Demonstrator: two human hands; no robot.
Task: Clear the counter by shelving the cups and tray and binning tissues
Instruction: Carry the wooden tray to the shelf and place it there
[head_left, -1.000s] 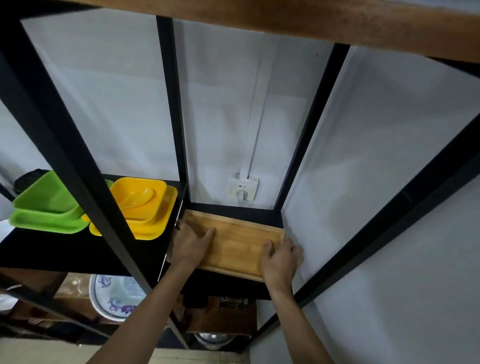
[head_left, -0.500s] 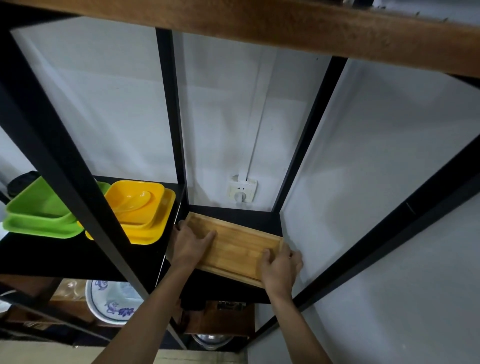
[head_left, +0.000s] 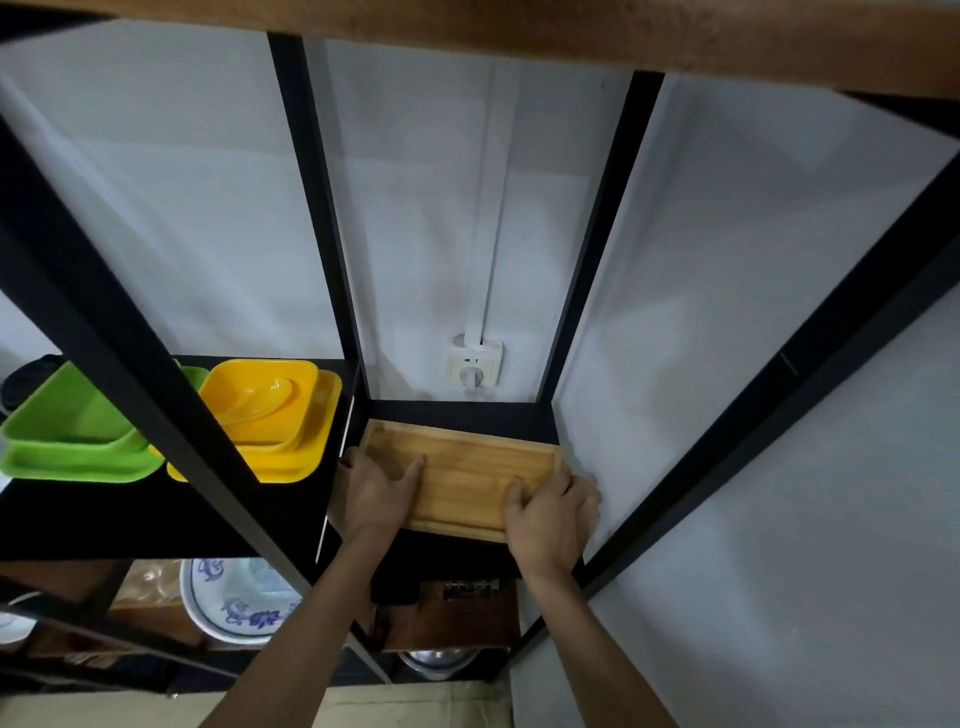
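A rectangular wooden tray (head_left: 467, 473) lies flat on the black shelf (head_left: 457, 413) in the narrow right bay of a black metal rack. My left hand (head_left: 376, 493) grips its near-left corner, thumb lying on the tray's inner face. My right hand (head_left: 550, 512) holds the near-right corner, fingers wrapped round the edge beside the white wall. The tray's front edge sits slightly over the shelf's front. No cups or tissues are in view.
Yellow square dishes (head_left: 270, 415) and green square dishes (head_left: 72, 431) sit on the shelf to the left. Black uprights (head_left: 317, 208) frame the bay. A wall socket (head_left: 474, 364) is behind. A blue-patterned plate (head_left: 234, 603) lies on a lower shelf.
Both hands have slid the tray slightly further back into the shelf bay; the hold on its near corners is unchanged.
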